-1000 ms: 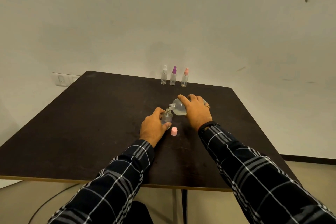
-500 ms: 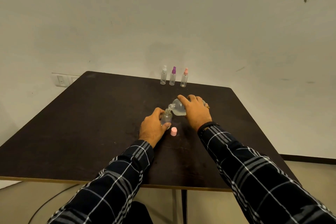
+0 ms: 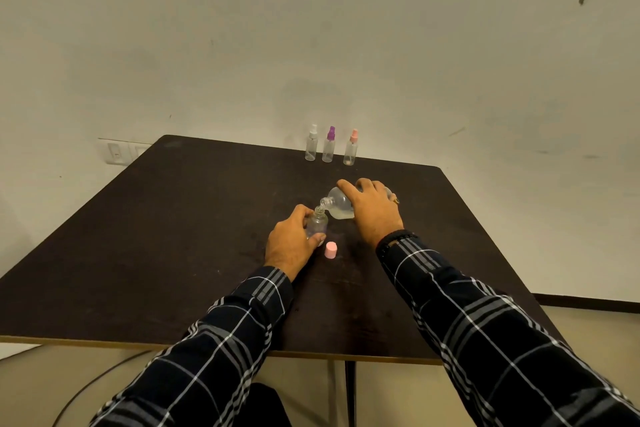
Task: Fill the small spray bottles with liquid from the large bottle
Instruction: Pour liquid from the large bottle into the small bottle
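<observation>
At the far left a white switch plate (image 3: 116,151) is sitting on the wall, just behind the corner of the dark table (image 3: 156,236). A black cable (image 3: 83,392) is lying on the floor below the near edge of the table.

The left hand (image 3: 289,246) is coming out of the checked left sleeve (image 3: 214,340) and is gripping the small open bottle (image 3: 317,224). The fingers are curling around its far side and the thumb is pressing on its near side. This bottle is standing upright near the middle of the table, with no spray head on it. How much liquid it is holding, I cannot tell. Just to the right of the thumb a pink cap (image 3: 330,250) is standing on the table.

At the far edge, well apart from the hands, three clear bottles are standing upright in a row: the white-capped spray bottle (image 3: 311,146), the purple-capped spray bottle (image 3: 329,147) and the pink-capped spray bottle (image 3: 351,151).

The large bottle (image 3: 337,206) is lying almost flat in the air, with its neck pointing left and down, right at the mouth of the small open bottle. Pale liquid is resting in its lower side. The right hand (image 3: 372,208) is gripping it from above, with the fingers curling over its body. A ring (image 3: 396,200) is showing on one finger and a dark wristband (image 3: 394,240) is sitting before the checked right sleeve (image 3: 485,340).
</observation>
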